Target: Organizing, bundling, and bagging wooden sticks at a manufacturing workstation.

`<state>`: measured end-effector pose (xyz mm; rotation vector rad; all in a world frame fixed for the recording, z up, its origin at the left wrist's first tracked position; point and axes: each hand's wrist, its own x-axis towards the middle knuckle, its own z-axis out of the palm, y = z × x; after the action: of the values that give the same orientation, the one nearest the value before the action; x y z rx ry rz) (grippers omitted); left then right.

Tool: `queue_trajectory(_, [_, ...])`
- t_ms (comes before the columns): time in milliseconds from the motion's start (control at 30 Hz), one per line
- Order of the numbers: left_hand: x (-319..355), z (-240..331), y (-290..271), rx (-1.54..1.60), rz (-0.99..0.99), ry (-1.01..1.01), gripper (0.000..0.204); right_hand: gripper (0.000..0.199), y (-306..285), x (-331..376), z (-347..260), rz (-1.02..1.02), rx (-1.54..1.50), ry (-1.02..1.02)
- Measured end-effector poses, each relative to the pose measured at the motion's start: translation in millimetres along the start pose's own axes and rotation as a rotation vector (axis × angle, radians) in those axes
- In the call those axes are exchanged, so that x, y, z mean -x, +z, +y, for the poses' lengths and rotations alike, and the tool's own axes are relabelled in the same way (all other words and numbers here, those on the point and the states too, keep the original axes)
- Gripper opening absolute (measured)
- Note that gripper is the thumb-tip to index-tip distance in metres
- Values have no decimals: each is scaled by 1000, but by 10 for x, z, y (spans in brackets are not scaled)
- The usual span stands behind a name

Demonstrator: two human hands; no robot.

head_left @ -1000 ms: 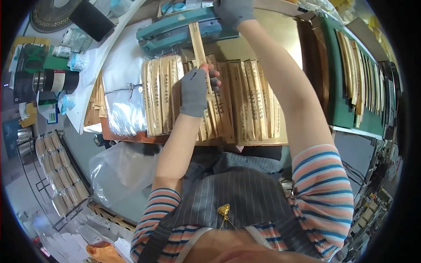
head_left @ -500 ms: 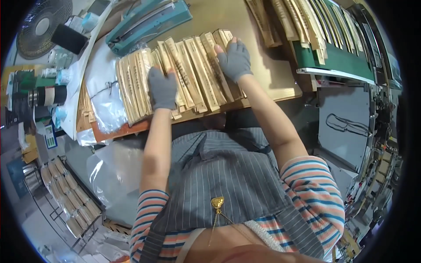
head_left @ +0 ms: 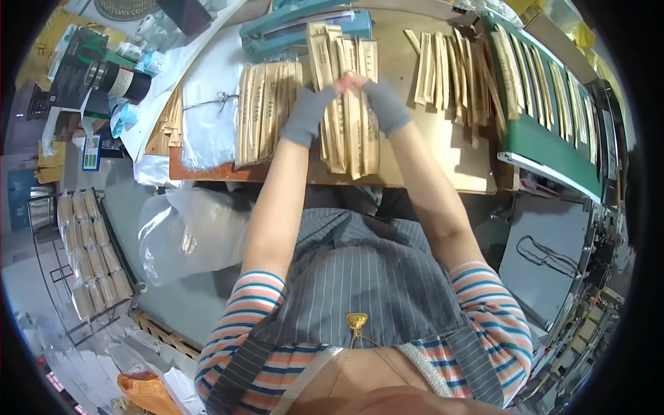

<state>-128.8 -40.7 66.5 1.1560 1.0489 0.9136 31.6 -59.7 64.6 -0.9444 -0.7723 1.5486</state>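
Observation:
A small bundle of long, narrow brown paper packets [head_left: 353,149] with dark print lies on the table between my two hands. Grey fingerless gloves cover both hands. My left hand [head_left: 309,115] is closed on the bundle from its left side, and my right hand [head_left: 385,106] from the right. Their bare fingertips come together on top of the packets; the other fingers are partly hidden. Just left of my left hand, a second group of the same packets [head_left: 266,114] stands in clear plastic, side by side.
A blue metal device [head_left: 277,34] stands behind the bundles. More packets [head_left: 449,76] lie at the right, beside a green rack [head_left: 515,142] with packets in its slots. Clear plastic bags [head_left: 204,135] cover the table's left part. A dark cylinder [head_left: 121,81] stands farther left.
My hands were apart over a wider, looser row of packets. Now they have come together, with a narrower bundle between them, separate from the group at left. The whole view has shifted.

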Motion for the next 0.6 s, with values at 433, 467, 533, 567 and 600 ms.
queue_trajectory(433, [659,619,-105,-199,-291,318,76,89,777,717,-656,-186,232,-223])
queue_trajectory(467, [809,655,-136,-17,-395,213,72,75,927,887,-744,-180,155,-214])
queue_trajectory(533, [1129,593,-152,330,-486,-10,65,74,858,804,-748,-220,587,-620])
queue_trajectory(567, [1243,472,-60,500,-490,-122,63,71,911,834,-834,-174,684,-603])
queue_trajectory(600, [1308,308,97,677,-435,-141,63,65,732,760,-784,-423,516,-236])
